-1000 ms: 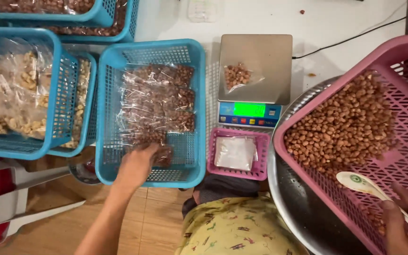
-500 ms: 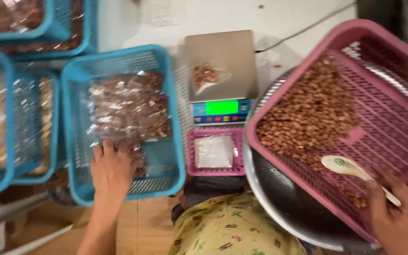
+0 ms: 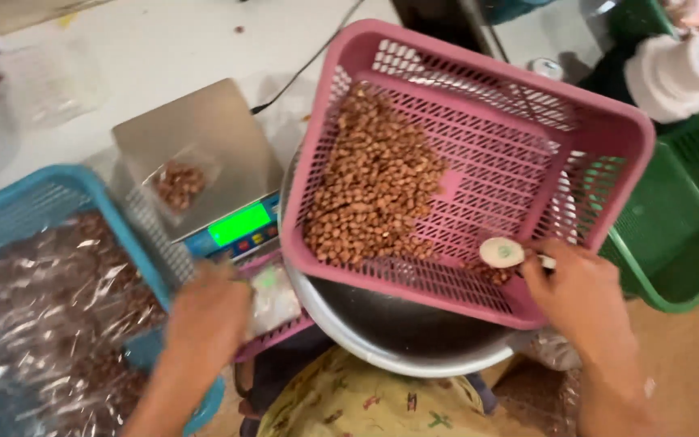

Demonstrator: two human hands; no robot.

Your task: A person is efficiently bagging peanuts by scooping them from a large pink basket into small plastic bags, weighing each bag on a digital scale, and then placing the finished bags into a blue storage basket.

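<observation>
A large pink basket (image 3: 608,121) holds a heap of brown peanuts (image 3: 374,186) and rests tilted over a metal basin (image 3: 398,332). My right hand (image 3: 580,295) grips the handle of a white scoop (image 3: 502,252) at the basket's near edge. My left hand (image 3: 204,316) is blurred, over the near corner of a blue basket (image 3: 99,194) full of clear packets of nuts (image 3: 50,291), close to a small pink tray (image 3: 281,324) of empty bags. Whether it holds anything I cannot tell. A small open bag of nuts (image 3: 178,182) sits on a digital scale (image 3: 204,137).
A green basket (image 3: 681,235) stands at the right, with white plastic lids (image 3: 673,69) behind it. A black cable (image 3: 309,61) crosses the white tabletop (image 3: 163,48) behind the scale. The floor at bottom right is brown.
The view has swung right. My left hand moved from the blue basket's packets toward the small pink tray. My right hand stays on the scoop.
</observation>
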